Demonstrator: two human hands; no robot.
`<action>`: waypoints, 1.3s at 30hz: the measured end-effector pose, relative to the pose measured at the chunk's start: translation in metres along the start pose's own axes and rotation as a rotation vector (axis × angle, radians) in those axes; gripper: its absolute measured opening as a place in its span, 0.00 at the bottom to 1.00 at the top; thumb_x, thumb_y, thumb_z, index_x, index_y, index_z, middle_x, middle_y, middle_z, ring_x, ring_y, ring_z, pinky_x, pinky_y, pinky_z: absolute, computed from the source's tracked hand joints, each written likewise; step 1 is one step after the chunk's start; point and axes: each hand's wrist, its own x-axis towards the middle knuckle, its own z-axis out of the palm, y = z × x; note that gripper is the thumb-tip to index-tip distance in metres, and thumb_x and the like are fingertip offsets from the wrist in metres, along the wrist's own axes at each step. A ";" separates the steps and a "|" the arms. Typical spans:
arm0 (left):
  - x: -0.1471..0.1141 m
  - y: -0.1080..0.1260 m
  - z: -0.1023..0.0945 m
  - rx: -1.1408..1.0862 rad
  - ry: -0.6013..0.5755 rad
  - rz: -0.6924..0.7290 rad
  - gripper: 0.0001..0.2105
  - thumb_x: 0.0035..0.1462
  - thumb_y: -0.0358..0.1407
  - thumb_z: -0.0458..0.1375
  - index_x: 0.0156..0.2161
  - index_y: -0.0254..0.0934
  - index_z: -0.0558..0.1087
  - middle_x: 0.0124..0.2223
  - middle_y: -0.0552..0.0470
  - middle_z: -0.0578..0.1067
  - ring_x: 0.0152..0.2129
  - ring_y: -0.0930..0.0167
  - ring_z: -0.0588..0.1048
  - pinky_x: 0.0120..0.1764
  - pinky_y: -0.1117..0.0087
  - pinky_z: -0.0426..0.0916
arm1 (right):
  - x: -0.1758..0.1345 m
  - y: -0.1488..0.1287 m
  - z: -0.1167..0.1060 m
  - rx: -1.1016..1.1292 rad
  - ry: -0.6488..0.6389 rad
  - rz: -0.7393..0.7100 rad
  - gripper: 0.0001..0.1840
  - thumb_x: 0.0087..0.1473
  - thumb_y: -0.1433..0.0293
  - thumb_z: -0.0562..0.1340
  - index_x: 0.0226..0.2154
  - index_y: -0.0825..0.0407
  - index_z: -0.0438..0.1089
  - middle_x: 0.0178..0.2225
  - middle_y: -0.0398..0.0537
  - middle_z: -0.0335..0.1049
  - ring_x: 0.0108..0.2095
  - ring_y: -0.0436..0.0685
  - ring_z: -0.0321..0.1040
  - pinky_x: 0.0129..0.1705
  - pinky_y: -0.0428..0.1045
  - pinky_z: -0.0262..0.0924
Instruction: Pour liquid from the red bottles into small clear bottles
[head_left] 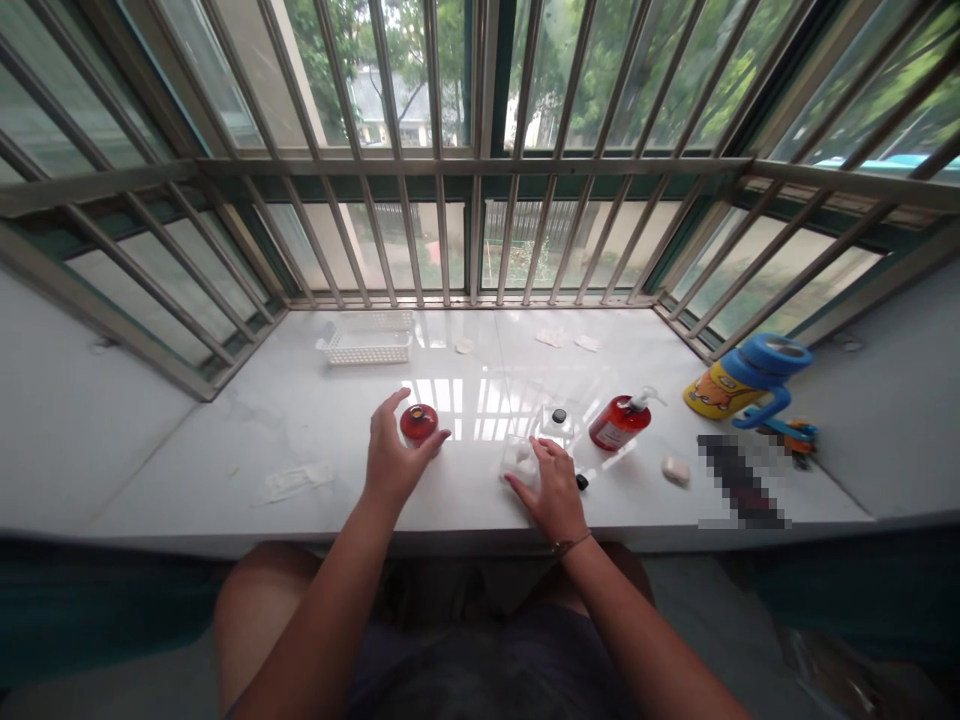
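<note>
Head view: my left hand [394,460] hovers spread and unclenched around the small red jar [418,422], not yet gripping; my right hand [553,485] rests on a clear box [519,458] near the sill's edge, where I judge a nudge could slide it off.

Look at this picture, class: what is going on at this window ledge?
A person sits at a white ledge before a barred window. The left hand is open around a small red jar; whether it touches is unclear. The right hand rests on a small clear container. A red pump bottle lies beside it, a white basket farther back.
</note>
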 end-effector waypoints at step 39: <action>-0.030 0.013 0.015 0.034 -0.084 0.378 0.26 0.68 0.36 0.63 0.67 0.42 0.63 0.61 0.40 0.76 0.62 0.57 0.74 0.68 0.47 0.65 | 0.010 -0.034 0.015 0.456 -0.054 0.276 0.13 0.65 0.55 0.65 0.42 0.47 0.69 0.53 0.54 0.75 0.55 0.64 0.72 0.60 0.63 0.67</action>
